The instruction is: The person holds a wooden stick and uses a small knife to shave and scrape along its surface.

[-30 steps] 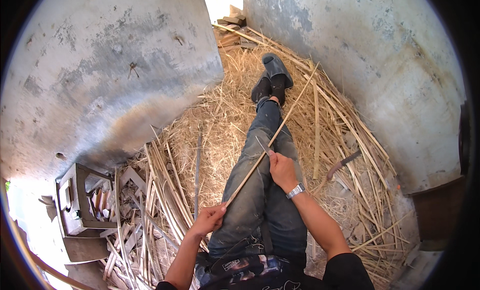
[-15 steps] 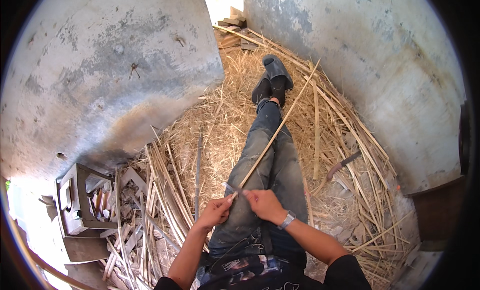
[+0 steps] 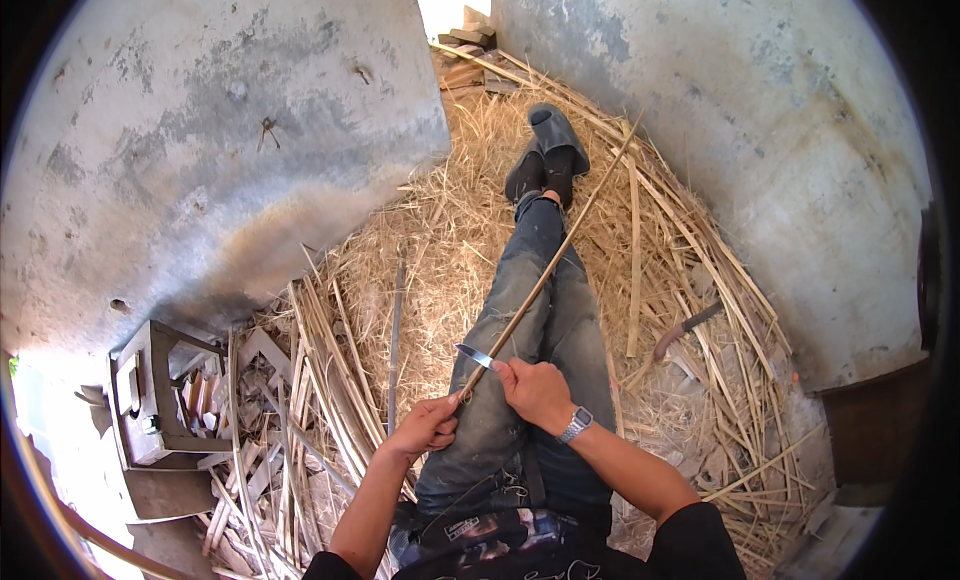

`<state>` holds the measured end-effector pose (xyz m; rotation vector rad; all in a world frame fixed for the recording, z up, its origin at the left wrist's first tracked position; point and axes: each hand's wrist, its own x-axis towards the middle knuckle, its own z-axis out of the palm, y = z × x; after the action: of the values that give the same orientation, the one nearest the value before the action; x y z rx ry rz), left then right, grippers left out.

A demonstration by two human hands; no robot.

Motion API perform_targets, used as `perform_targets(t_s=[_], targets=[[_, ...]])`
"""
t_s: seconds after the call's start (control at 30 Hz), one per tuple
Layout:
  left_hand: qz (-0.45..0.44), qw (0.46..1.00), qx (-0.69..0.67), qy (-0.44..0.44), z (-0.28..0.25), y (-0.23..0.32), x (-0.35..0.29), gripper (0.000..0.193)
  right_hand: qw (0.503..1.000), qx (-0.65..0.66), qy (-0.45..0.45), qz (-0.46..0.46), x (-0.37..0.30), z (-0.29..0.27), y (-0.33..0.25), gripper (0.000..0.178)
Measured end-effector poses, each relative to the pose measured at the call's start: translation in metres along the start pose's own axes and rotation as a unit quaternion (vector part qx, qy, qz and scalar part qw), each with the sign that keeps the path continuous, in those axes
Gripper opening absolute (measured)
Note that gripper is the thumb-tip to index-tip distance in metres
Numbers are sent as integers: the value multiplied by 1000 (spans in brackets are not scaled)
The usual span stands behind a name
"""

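A long thin strip of split wood or bamboo (image 3: 545, 275) lies slantwise over my outstretched legs, its far end up to the right beyond my feet. My left hand (image 3: 428, 427) is closed on the strip's near end, above my thigh. In my right hand (image 3: 538, 395) is a small knife (image 3: 474, 356), its handle hidden in my fist. The blade points left and crosses the strip just beyond my left hand, against it or very close.
Straw-like shavings (image 3: 440, 240) cover the floor around my legs. Bundled strips (image 3: 340, 370) lie at left, more strips (image 3: 720, 270) at right. A dark curved tool (image 3: 685, 330) rests right of my knees. A boxy frame (image 3: 150, 410) stands left; pale walls (image 3: 250, 100) rise ahead.
My right hand has moved slightly farther away along the strip, and the blurred knife blade now shows sharply. The strip's visible side looks darker. My left hand has barely shifted.
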<state>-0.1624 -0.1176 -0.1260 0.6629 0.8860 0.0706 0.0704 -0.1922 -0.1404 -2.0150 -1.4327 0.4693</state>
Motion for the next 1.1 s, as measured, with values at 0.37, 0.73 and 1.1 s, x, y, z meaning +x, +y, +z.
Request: perform_targets(t_s=[0.37,0.73,1.1], targets=[[7,999,34,-16,-5,3,5,30,999,3,25,-28,-2,-3,-4,50],[-35,996,-51,-59,-9,7,3,44,1000,-14,-5,15,-6,0,0,48],[-22,999,-15,-33,-5,7,-1,45,999,22,-3,36,3,-11,7,46]])
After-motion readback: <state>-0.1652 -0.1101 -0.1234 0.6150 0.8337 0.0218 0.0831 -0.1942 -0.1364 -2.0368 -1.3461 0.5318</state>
